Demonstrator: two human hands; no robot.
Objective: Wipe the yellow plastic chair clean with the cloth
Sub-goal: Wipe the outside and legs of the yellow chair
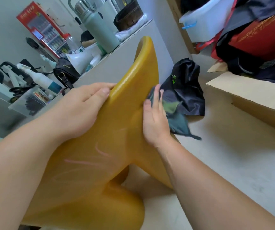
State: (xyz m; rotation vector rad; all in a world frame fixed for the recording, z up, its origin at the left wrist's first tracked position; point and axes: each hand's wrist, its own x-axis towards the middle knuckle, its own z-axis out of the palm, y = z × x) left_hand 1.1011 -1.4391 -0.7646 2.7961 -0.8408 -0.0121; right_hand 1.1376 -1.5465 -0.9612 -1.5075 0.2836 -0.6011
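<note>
The yellow plastic chair [125, 133] fills the middle of the view, tipped so its curved shell faces me. Pinkish scuff marks streak its lower surface. My left hand [83, 107] grips the chair's left edge, thumb on the front rim. My right hand [155, 117] presses a dark grey-green cloth [174, 118] against the chair's right edge, fingers wrapped around the rim. Most of the cloth hangs behind the chair's edge, partly hidden by my hand.
A black bag with green print [184, 83] lies on the floor just beyond the chair. An open cardboard box [252, 97] stands at the right. A white counter [125, 55] to the left carries a green thermos [98, 30], a spray bottle [40, 78] and a handbag [63, 73].
</note>
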